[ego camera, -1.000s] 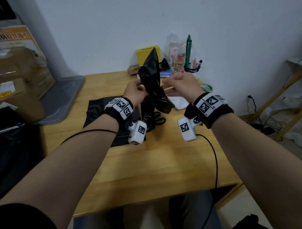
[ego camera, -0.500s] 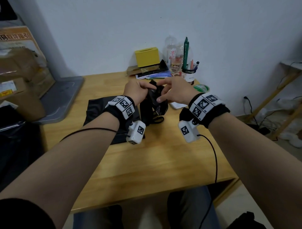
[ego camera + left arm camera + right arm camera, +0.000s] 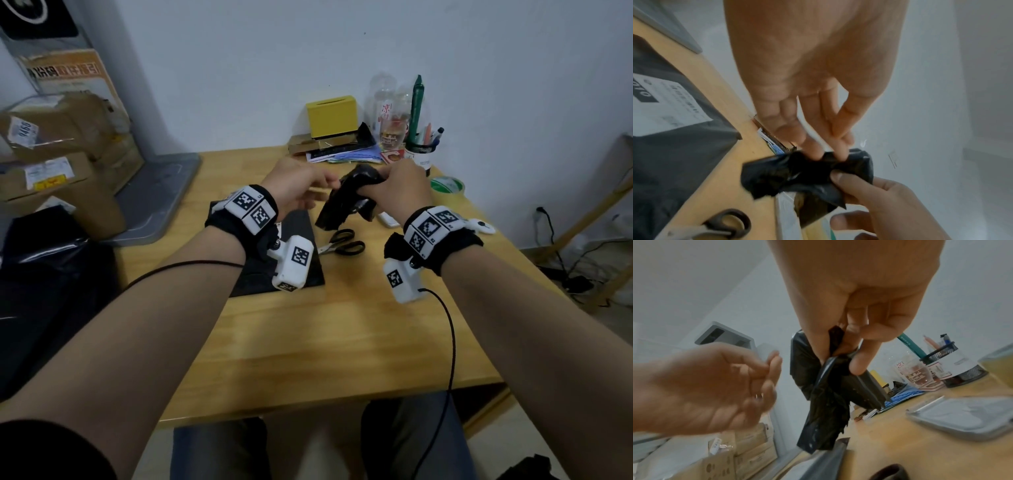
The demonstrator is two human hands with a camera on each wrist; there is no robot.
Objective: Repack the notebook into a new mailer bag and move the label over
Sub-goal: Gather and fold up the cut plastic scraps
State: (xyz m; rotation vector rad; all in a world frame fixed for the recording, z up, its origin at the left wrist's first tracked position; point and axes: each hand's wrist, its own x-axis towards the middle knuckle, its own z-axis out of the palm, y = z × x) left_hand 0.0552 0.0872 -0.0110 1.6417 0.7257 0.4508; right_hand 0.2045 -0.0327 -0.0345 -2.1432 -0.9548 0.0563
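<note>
Black crumpled mailer plastic (image 3: 346,202) is dangling mid-frame from the pinching right hand (image 3: 397,186), left hand (image 3: 296,186) fingers (image 3: 812,146) loosely spread, risking a tear or slip.

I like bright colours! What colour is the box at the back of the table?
Yellow box, clearest in the head view.

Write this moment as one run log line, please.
right hand grips crumpled black bag | left hand open beside it | scissors on table
</note>
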